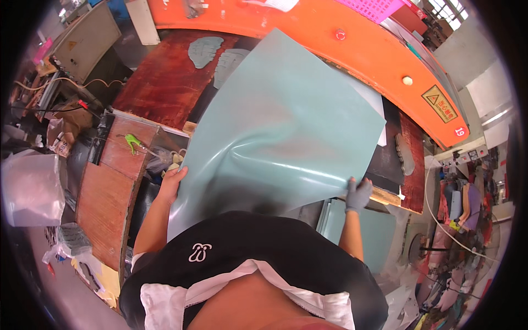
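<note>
A large, glossy blue-green sheet [286,126], bending and creased in the middle, lies across the machine's table and sags toward my body. My bare left hand [175,184] grips its left edge, thumb on top. On the opposite side, my right hand [358,193], in a grey glove, is closed on the right edge near the corner. Beyond the sheet, two pale ridged sole-shaped pieces [204,52] rest on the dark and reddish boards, one partly covered by the sheet. Another sole-shaped piece [405,154] lies at the right.
An orange machine beam [379,60] with a red button and a pale knob spans the far side. More blue-green sheets [377,231] are stacked below my right hand. At the left are a brown board [104,203] and a green-handled tool [132,143]. A pink basket [374,7] sits atop the beam.
</note>
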{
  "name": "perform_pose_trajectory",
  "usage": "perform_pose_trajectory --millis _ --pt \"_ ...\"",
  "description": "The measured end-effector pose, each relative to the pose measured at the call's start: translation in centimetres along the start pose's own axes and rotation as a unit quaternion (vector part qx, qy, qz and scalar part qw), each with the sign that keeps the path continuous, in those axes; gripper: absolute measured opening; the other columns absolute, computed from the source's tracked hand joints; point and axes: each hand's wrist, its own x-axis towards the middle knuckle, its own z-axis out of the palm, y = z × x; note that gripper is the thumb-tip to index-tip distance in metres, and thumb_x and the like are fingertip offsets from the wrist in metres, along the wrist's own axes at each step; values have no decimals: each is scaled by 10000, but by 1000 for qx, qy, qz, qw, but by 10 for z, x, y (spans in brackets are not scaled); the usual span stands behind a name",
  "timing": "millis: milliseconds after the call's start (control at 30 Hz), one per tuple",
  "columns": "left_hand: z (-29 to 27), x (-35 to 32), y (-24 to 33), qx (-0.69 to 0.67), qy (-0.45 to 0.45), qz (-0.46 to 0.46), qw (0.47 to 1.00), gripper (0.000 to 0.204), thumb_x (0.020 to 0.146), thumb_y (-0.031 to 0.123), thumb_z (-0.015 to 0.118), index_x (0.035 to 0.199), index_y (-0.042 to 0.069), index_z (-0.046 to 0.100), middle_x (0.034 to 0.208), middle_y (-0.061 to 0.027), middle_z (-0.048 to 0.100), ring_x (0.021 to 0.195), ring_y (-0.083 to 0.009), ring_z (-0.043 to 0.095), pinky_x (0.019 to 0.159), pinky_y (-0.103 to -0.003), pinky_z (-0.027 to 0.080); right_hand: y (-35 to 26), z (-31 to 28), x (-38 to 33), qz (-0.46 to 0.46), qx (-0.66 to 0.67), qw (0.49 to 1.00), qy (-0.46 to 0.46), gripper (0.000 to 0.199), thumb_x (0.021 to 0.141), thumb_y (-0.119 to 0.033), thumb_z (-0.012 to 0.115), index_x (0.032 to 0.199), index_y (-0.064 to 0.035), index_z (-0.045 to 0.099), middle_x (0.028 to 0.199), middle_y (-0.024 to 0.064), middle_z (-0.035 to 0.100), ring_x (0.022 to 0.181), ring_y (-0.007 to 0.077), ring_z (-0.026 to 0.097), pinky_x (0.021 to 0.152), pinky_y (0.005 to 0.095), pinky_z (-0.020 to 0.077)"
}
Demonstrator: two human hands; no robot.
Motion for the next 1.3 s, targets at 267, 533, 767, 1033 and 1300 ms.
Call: perform_pose_trajectory --millis 267,533,767,1033,1300 --pt "-13 66 18 398 106 201 889 271 857 307 580 923 56 657 857 -140 641 799 -255 621 724 -351 480 14 24 39 76 151 984 -53 637 779 -374 685 1235 12 466 1163 223 571 1035 331 574 892 391 443" --pt "17 149 30 467 182 315 806 522 812 420 595 1109 -9 564 1165 -153 576 1167 -295 480 1032 -422 281 23 27 50 20 51 992 -116 535 848 -374 520 1243 -14 490 1208 171 572 1079 348 553 945 419 383" --pt "15 148 20 432 190 295 831 543 784 433 623 1112 1 587 1150 -162 585 1128 -293 513 998 -394 334 42 36 47 -25 69 992 -101 468 872 -334 487 1189 4 553 1163 177 599 1043 325 584 895 389 437" --pt "-19 101 5 407 122 364 829 398 825 357 611 1047 27 635 1205 -148 567 1117 -289 527 973 -367 385 56 19 11 17 195 975 -100 397 876 -145 559 1213 61 517 1169 178 592 1023 218 575 885 300 440" --pt "13 51 12 508 188 450 710 300 764 258 666 848 -23 603 1186 -197 545 1078 -370 498 955 -446 352 62 -13 29 109 352 930 -4 354 851 -68 511 1182 53 542 1037 85 621 912 146 564 817 256 442"
